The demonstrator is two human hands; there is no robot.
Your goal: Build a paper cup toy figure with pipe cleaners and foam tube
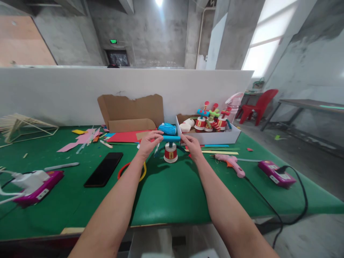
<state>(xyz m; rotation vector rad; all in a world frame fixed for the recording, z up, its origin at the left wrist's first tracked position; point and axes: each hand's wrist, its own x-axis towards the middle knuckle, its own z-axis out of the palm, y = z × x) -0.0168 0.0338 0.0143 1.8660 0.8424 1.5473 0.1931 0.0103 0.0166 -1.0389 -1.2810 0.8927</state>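
A blue paper tube (pixel 171 138) lies level across the top of a small upside-down red and white paper cup (pixel 170 155). My left hand (pixel 148 144) is closed on the tube's left end, with thumb and fingers pinching it. On the opposite end, my right hand (pixel 192 144) grips it the same way. A dark folded-paper spring stands between cup and tube, and dark folded strips reach out from the cup on both sides. The cup rests upright on the green table. Behind my left wrist lie a red and yellow ring (pixel 145 172), partly hidden.
A white box (pixel 221 138) at the back holds several similar cup figures (pixel 200 123). Right of my hands lies a pink glue gun (pixel 231 163), corded near a purple power strip (pixel 276 174). A black phone (pixel 104 170) lies left. Paper scraps (pixel 80 139) and cardboard (pixel 131 111) sit behind.
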